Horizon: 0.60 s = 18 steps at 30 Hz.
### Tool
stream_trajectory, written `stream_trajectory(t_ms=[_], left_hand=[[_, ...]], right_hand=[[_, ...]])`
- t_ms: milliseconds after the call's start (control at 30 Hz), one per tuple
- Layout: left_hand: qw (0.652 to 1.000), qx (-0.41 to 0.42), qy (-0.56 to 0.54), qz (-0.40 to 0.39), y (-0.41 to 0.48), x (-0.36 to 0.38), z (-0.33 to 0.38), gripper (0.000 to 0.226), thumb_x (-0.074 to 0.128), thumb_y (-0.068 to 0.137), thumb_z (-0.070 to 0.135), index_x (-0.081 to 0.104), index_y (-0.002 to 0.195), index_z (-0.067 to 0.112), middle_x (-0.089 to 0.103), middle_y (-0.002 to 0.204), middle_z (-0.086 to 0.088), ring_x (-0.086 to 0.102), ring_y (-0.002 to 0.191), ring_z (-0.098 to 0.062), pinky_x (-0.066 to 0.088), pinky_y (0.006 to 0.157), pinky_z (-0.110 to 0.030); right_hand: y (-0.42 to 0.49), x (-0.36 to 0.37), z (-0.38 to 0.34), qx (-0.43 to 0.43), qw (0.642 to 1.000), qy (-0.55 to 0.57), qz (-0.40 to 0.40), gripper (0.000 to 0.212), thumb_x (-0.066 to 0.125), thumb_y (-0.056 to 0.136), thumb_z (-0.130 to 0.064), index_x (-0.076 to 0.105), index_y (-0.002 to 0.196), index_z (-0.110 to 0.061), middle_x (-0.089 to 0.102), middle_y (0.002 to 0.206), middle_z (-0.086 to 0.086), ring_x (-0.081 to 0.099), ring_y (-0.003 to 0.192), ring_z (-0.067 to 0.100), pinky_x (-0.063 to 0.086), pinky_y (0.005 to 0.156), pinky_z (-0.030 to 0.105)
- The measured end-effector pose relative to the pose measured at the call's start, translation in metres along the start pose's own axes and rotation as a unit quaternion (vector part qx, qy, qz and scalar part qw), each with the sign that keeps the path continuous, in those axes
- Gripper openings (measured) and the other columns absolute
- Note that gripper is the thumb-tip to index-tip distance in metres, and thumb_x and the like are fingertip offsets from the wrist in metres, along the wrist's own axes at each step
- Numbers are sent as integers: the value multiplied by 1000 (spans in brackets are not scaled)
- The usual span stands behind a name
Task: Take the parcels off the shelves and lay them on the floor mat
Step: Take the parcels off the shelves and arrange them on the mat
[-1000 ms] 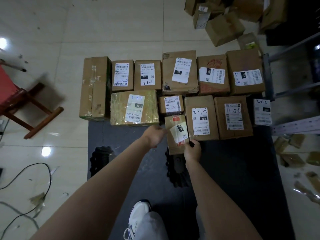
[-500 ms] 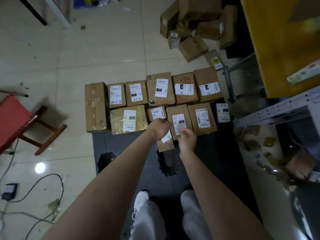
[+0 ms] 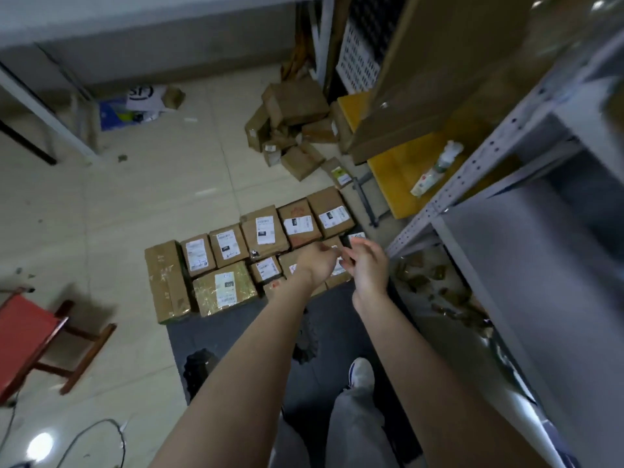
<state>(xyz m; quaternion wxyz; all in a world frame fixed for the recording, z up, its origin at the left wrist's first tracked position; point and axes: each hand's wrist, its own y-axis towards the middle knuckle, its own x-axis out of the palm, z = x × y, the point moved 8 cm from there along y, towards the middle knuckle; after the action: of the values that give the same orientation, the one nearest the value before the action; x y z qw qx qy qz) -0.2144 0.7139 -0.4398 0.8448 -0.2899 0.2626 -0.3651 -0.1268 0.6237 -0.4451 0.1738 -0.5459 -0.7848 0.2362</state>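
Cardboard parcels (image 3: 223,288) (labels blurred) lie under empty, slack left hand (image 3: 319,263) and right hand (image 3: 368,265)

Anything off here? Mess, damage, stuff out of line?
Yes. A heap of boxes lies tumbled on the tiles behind the neat rows of parcels. Those rows run off the mat onto tile. Brown scraps litter the floor by the shelf.

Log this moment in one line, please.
left hand: over brown cardboard parcels, grip unclear | right hand: open | parcels: at dark floor mat's far end
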Motion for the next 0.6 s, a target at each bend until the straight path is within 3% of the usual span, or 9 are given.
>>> stream_trajectory(t_ms=[167,333,400,467,600], left_hand=[[997,59,14,-48,-53,36,82,25,48,99,17,52,74,17,55,87,-12,53,83,-26,46,71,-38],[990,96,8,-99,-94,83,155,18,50,98,14,49,80,13,49,73,-9,47,70,-25,39,61,-33],[987,114,11,-116,-110,106,181,10,51,99,18,55,93,11,57,93,-11,54,84,-28,45,71,-36],[983,133,19,-122,-126,129,207,18,51,100,21,56,112,8,58,110,-8,59,96,-27,49,78,-37],[973,178,20,-145,-159,170,255,24,51,100,21,57,118,6,58,116,-7,62,101,-27,51,82,-38]], right_hand=[[-41,-88,-90,-19,990,93,103,17,52,97,-6,68,95,-13,70,100,8,68,92,16,56,70,27],[-82,-166,-156,-45,967,175,179,21,55,93,0,69,83,-13,71,85,5,71,87,21,59,78,34],[-94,-191,-174,-56,957,203,197,20,52,94,0,68,87,-10,70,88,5,70,88,21,59,72,30],[-104,-213,-193,-75,951,207,216,18,52,94,-1,67,90,-9,70,95,6,69,90,21,57,70,29],[-115,-247,-234,-131,934,219,250,22,50,93,0,65,86,-14,70,95,5,70,89,19,55,65,26]])
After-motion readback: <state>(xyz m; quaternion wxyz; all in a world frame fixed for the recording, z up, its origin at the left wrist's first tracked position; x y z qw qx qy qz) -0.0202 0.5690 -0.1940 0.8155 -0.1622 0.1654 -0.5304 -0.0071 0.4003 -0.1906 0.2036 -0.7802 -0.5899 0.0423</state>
